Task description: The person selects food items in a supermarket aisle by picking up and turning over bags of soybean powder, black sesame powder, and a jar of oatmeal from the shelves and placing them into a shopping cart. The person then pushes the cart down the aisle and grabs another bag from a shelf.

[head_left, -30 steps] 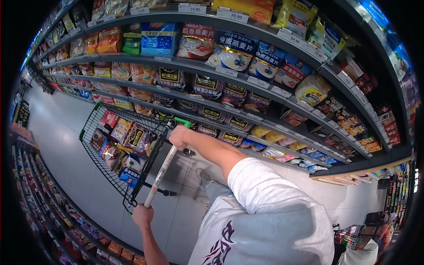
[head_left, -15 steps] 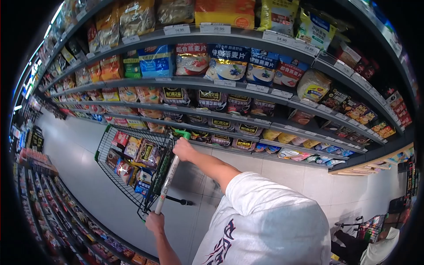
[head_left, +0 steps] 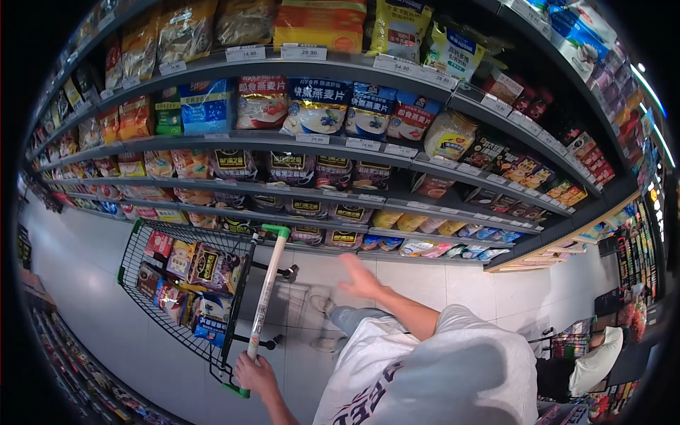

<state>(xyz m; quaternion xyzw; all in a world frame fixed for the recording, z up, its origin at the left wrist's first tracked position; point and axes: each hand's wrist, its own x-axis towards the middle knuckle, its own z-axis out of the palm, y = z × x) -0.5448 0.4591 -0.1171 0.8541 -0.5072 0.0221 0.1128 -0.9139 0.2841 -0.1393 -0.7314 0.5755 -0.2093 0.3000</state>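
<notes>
Tracking feed from afar, I see right hand (head_left: 363,278) now off handle (head_left: 266,294), where it gripped moments ago; blurred, seemingly bare, fingers looking apart, hanging over floor (head_left: 411,290) between handle and stocked shelf (head_left: 262,140). Left hand (head_left: 255,372) clamped around handle's left end. Cart (head_left: 239,304) beside shelf, packages (head_left: 212,268) inside. Meaning: single-handed grip on cart, right side free.

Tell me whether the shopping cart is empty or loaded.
Loaded: the shopping cart holds a blue oatmeal bag, a purple bag, a red package and more packages, all visible through its open top.
</notes>
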